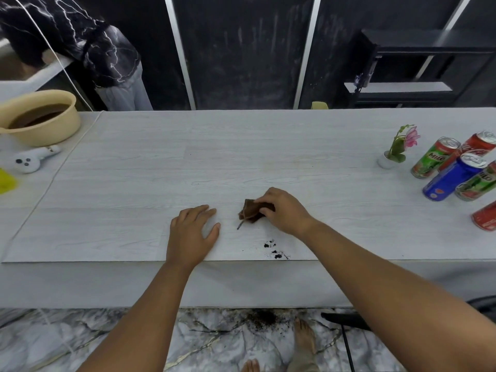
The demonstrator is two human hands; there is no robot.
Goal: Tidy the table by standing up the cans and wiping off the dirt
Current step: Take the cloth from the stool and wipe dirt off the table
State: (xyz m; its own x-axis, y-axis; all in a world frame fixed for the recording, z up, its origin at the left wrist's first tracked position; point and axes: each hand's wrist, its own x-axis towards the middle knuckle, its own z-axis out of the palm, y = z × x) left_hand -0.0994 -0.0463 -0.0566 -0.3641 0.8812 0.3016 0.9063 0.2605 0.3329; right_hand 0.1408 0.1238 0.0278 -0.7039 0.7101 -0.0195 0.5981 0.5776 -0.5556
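The right hand [284,210] clamps a brown cloth [251,209] against the counter [134,170]; the left hand [193,229] lies flat, fingers spread, just beside it. Dirt [273,249] sits nearer the person than the cloth. Cans [453,170] stand upright far right.

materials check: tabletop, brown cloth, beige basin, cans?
Tabletop: looks like pale wood-grain laminate or vinyl sheet, matte; printed grain, thin edge.
Brown cloth under the right hand: soft fabric, crumpled, matte.
Beige basin: likely plastic, smooth, slight sheen.
Cans: metal, probably aluminium; glossy printed sides, silver tops.
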